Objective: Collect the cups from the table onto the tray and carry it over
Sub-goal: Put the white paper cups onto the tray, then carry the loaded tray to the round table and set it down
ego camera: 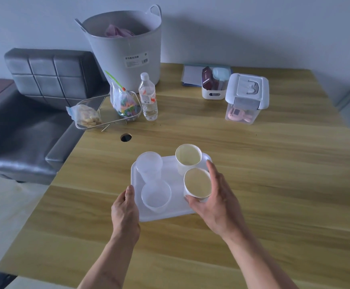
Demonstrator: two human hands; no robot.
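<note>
White plastic tray point(137, 207) sits mid-table on the wooden table point(274, 184), carrying four cups (two clear, two paper). Right hand point(215, 202) curls around the near paper cup point(197, 185) at the tray's right edge; left hand point(125, 211) grips the tray's left rim
</note>
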